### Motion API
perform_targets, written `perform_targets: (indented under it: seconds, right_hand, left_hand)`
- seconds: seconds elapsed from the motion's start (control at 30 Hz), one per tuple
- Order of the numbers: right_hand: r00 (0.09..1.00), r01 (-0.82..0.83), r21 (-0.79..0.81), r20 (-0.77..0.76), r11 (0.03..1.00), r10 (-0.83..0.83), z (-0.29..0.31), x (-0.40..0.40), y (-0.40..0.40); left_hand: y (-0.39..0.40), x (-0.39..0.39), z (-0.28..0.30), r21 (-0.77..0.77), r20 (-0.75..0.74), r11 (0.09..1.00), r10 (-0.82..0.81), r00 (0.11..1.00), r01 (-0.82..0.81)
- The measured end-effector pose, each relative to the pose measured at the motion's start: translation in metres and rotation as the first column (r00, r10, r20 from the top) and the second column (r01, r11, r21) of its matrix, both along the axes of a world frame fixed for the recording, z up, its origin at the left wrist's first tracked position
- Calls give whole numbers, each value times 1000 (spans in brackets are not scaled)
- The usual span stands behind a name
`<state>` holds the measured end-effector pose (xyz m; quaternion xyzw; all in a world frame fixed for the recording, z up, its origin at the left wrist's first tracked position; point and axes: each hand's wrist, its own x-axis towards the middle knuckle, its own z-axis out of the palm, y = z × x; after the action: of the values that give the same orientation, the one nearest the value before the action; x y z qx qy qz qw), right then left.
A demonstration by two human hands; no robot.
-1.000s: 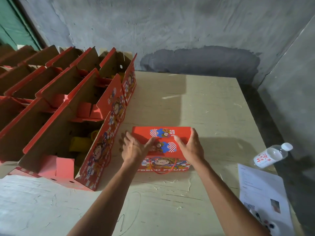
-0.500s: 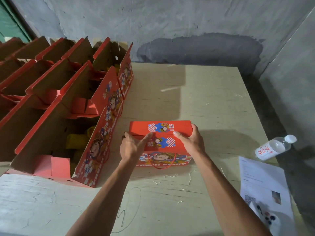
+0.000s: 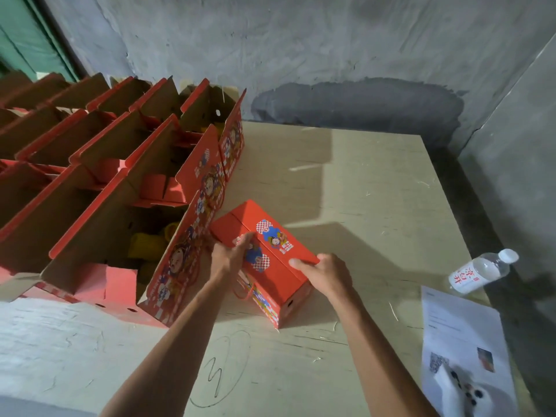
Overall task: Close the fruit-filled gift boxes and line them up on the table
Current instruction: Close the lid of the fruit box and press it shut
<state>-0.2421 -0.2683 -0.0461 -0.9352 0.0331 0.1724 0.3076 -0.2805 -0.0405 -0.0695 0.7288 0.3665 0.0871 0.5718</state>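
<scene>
A closed red gift box [image 3: 270,236] with cartoon print sits turned at an angle on the pale wooden table [image 3: 361,182]. My left hand [image 3: 230,257] holds the box's top near its left side, fingers curled over the lid. My right hand [image 3: 323,273] grips the box's near right corner, thumb on the lid. Several open red gift boxes [image 3: 126,212] stand in rows to the left, flaps upright, with yellow fruit [image 3: 147,245] visible inside the nearest one.
A plastic water bottle [image 3: 481,270] lies at the table's right edge. A printed sheet of paper [image 3: 460,335] with a white object on it lies at the near right. Grey concrete walls close in behind and to the right.
The closed box has been rotated from square-on to a diagonal angle, with both hands still on it. The camera view has shifted slightly.
</scene>
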Motion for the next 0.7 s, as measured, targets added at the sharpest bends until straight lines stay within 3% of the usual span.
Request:
perform_targets:
  seconds: [0.1,0.23,0.33,0.43,0.57,0.63,0.7]
  right_hand:
    - [996,-46,-134,67,990,55,1,-10,8]
    - [997,-68,-58,36,996,70,-6,-20,22]
    - [996,55,157,-75,986,-43,-16,-26,31]
    - [982,145,412,-168,900,-82,-26,-23,34]
    - [974,185,585,-215,789,-69,-16,-10,42]
    - [980,186,564,-170,805,-107,-10,-3,45]
    - [992,116,546,-105,830,-69,-1,-2,49]
  left_hand:
    - [-6,-28,-10,-171,-2,983,-65,998,64]
    - [7,-43,-9,-285,-40,957,-67,997,53]
    - [10,-47,0,-201,-36,978,-66,997,58]
    - [12,-47,8,-83,-34,996,-39,999,36]
    - [18,-50,19,212,-71,975,-54,996,68]
    - [21,-51,28,202,-112,975,-75,991,96]
    - [20,-49,40,69,-56,990,-116,992,120]
